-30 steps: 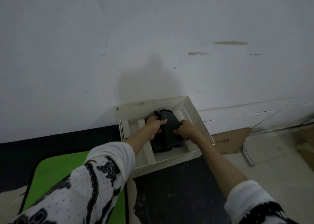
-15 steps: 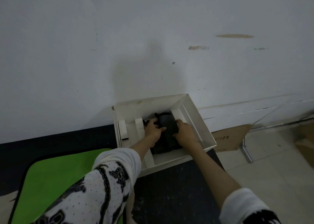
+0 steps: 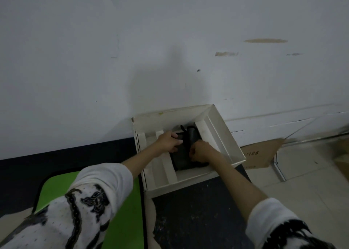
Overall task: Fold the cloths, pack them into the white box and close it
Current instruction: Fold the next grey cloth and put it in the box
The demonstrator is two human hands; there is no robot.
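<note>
An open white box (image 3: 224, 133) stands on the floor against the wall, with white divider strips inside. A folded dark cloth (image 3: 182, 157) lies in its middle compartment. My left hand (image 3: 168, 141) presses on the cloth's left edge with curled fingers. My right hand (image 3: 200, 150) grips the cloth's right side, knuckles up. Both hands are down inside the box. Part of the cloth is hidden under my hands.
A green mat (image 3: 54, 187) lies at the lower left. A dark mat (image 3: 198, 211) covers the floor in front of the box. A brown cardboard piece (image 3: 259, 153) leans at the wall to the right, beside a pale tiled floor (image 3: 309, 177).
The dark cloth has gone from half upright to lying lower in the compartment. Both hands have sunk with it and closed in on its sides.
</note>
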